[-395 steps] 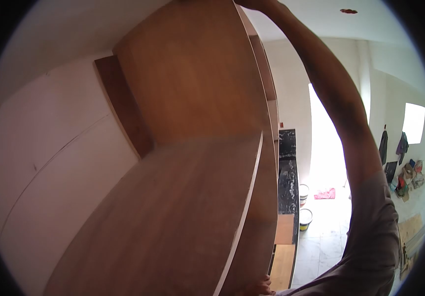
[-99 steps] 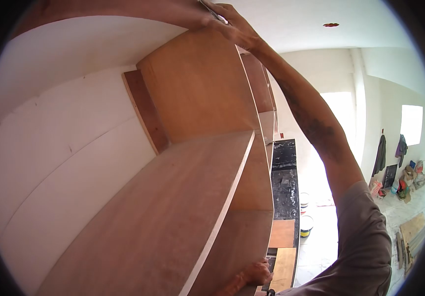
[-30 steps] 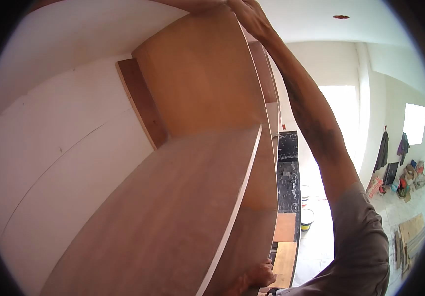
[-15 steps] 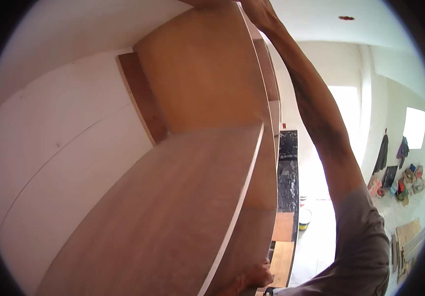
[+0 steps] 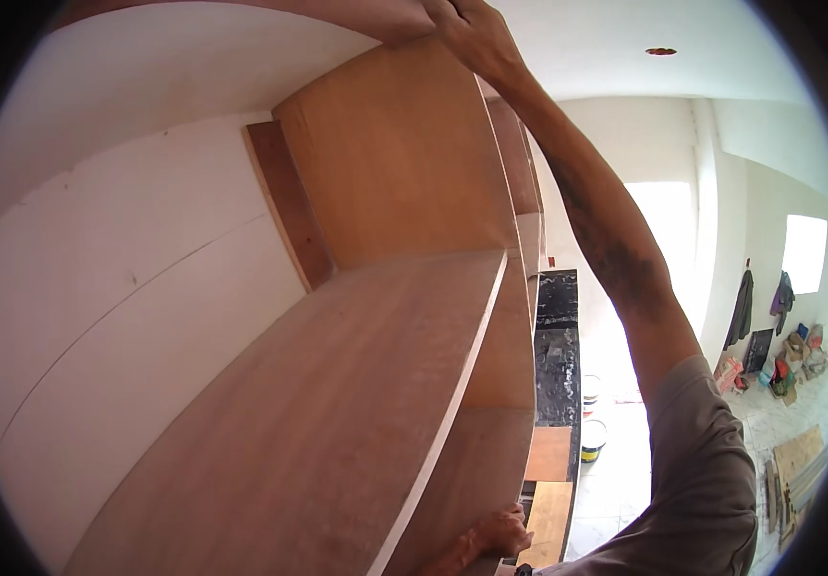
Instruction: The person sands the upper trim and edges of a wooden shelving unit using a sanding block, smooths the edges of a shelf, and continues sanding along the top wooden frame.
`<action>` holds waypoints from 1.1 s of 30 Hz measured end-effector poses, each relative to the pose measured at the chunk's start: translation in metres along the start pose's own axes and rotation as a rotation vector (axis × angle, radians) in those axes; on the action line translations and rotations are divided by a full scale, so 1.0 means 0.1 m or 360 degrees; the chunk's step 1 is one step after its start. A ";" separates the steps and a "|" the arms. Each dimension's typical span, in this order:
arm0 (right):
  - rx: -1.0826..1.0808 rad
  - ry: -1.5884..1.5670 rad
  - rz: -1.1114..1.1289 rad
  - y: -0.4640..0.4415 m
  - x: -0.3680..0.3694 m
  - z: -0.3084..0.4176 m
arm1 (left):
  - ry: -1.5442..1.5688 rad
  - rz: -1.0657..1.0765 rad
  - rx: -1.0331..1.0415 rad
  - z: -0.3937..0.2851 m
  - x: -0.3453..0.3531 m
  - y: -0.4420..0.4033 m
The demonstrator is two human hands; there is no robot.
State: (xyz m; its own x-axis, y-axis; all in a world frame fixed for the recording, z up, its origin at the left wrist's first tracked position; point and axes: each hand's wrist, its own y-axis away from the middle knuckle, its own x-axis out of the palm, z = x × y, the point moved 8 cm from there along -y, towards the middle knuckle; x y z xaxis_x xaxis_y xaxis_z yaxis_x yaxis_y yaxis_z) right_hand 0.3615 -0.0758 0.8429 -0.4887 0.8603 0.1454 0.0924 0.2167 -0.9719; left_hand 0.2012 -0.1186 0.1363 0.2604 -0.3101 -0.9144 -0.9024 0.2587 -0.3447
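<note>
A wooden cabinet frame surrounds the view, with an orange-brown side panel (image 5: 395,158) and a slanting brown shelf board (image 5: 308,394) with a pale front edge. At the top, my right hand (image 5: 476,40) is closed over the front corner of a reddish-brown top board (image 5: 337,12), close to the side panel's upper edge. Below the shelf board, my left hand (image 5: 502,530) has its fingers curled at the front edge of the lower brown panel (image 5: 467,461). Part of the left forearm is hidden behind the shelf board.
A white wall (image 5: 126,278) with a thin line stands behind the cabinet. Below right are a black speckled counter (image 5: 556,374) and paint buckets (image 5: 594,442) on the floor. Farther right, clothes (image 5: 741,307) hang over piled bags (image 5: 791,370), and loose boards (image 5: 798,470) lie nearby.
The view has tilted slightly upward, so more of my right hand and the top board shows. Both hands keep their places on the cabinet.
</note>
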 end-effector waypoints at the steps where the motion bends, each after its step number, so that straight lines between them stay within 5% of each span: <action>1: 0.0125 -0.0052 -0.0048 0.05 0.04 -0.19 | -0.0050 0.0034 0.0011 -0.01 0.00 -0.01; 3: 0.0379 -0.0153 -0.0138 0.16 0.07 -0.41 | -0.0144 0.0103 0.0032 -0.04 0.02 -0.03; 9: 0.0219 -0.0021 -0.0244 0.16 0.06 -0.43 | -0.0203 0.0111 0.0035 -0.03 0.04 0.00; 12: 0.0492 -0.0098 -0.0103 0.18 0.08 -0.66 | -0.0153 0.0053 0.0038 -0.03 -0.01 -0.02; 15: 0.0084 -0.0196 -0.0176 0.16 -0.02 -0.12 | -0.0095 -0.0032 0.0050 -0.01 0.03 0.00; 18: 0.0525 -0.0225 -0.0125 0.19 0.05 -0.61 | -0.0163 0.0064 0.0110 -0.06 0.02 -0.01; 21: 0.0162 -0.0333 -0.0068 0.14 0.01 -0.28 | -0.0107 -0.0035 0.0112 -0.03 -0.01 -0.02; 27: 0.0422 -0.0215 -0.0004 0.12 0.03 -0.61 | -0.0134 0.0042 0.0060 -0.06 -0.04 -0.03; 30: 0.0134 -0.0381 -0.0079 0.16 -0.03 -0.19 | -0.0052 0.0058 0.0038 -0.01 0.08 0.01; 33: 0.0550 -0.0197 -0.0052 0.17 0.04 -0.65 | -0.0133 0.0053 0.0054 -0.03 0.00 -0.02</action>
State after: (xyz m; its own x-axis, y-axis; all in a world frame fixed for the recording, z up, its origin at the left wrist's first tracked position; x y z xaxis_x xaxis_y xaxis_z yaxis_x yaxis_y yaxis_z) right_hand 0.4175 -0.0392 0.8388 -0.5897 0.7886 0.1744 -0.2133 0.0562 -0.9754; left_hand 0.2020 -0.1217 0.1375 0.2592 -0.2238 -0.9395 -0.8992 0.2991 -0.3193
